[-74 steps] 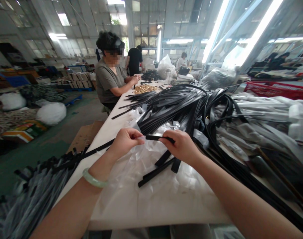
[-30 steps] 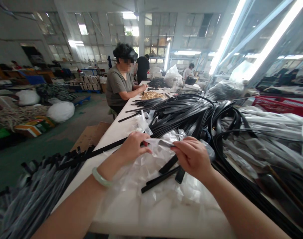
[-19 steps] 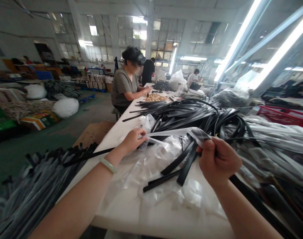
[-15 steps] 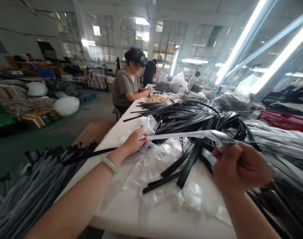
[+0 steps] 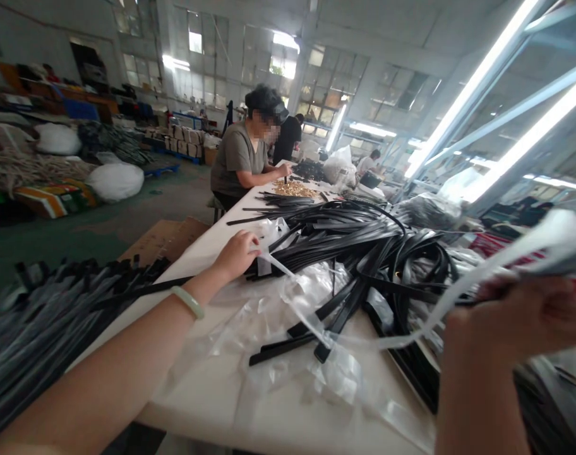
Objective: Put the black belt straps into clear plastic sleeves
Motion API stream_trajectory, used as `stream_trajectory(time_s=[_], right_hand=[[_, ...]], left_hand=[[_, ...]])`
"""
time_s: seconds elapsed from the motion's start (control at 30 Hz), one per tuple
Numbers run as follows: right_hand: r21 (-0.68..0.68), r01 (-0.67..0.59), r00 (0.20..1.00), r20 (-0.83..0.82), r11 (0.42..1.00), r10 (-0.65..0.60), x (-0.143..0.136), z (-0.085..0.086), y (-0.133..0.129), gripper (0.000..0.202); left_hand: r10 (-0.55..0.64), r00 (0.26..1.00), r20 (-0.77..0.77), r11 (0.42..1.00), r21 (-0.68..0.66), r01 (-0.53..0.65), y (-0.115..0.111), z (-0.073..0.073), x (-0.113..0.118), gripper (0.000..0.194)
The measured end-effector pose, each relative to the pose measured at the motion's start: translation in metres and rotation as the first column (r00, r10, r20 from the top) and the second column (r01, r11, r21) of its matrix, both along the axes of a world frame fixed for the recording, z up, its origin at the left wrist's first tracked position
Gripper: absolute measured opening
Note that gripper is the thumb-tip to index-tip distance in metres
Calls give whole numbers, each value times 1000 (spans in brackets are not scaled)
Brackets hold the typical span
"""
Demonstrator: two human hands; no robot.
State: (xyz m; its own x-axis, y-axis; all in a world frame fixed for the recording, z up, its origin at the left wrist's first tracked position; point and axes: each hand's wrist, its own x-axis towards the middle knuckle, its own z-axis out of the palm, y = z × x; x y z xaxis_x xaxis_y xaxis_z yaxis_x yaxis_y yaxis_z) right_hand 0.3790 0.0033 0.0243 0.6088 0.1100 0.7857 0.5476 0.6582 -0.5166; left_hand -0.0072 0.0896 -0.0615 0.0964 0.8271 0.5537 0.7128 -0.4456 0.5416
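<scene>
A long, narrow clear plastic sleeve [image 5: 311, 322] sags in a curve between my hands. My left hand [image 5: 238, 253], with a pale bangle on its wrist, is closed in a pinch on one end of it above the table. Raised at the right, my right hand [image 5: 520, 322] is closed around the other end, which bunches up white and blurred above the fingers. Something dark shows there too, but I cannot make it out. Black belt straps [image 5: 335, 240] lie in a heap beyond my hands, some with ends resting on crumpled clear plastic [image 5: 250, 322].
A stack of plastic-sleeved black straps [image 5: 55, 328] stands left of the white table [image 5: 193, 392]. A co-worker [image 5: 245, 151] sits at the table's far left side by small gold-coloured pieces [image 5: 295, 189]. Cardboard [image 5: 167, 240] lies on the floor. Lit tubes [image 5: 477, 88] hang at upper right.
My right hand has moved right and away from my left, which shifted slightly left. The plastic, stretched nearly straight before, now droops between them. The view has turned a little.
</scene>
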Motion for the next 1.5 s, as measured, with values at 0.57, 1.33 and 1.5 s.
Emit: stream_trajectory(time_s=[0.57, 1.33, 1.5], right_hand=[[-856, -43, 168, 502, 515, 848, -97, -38, 9, 17], [-770, -462, 372, 281, 439, 885, -119, -30, -11, 49], [-822, -419, 182, 340, 386, 923, -135, -38, -20, 47]], left_hand=[[-485, 812, 324, 373, -764, 527, -86, 58, 47, 34], [-245, 543, 803, -221, -592, 775, -141, 89, 43, 31], [-278, 443, 852, -333, -518, 788, -155, 78, 59, 36]])
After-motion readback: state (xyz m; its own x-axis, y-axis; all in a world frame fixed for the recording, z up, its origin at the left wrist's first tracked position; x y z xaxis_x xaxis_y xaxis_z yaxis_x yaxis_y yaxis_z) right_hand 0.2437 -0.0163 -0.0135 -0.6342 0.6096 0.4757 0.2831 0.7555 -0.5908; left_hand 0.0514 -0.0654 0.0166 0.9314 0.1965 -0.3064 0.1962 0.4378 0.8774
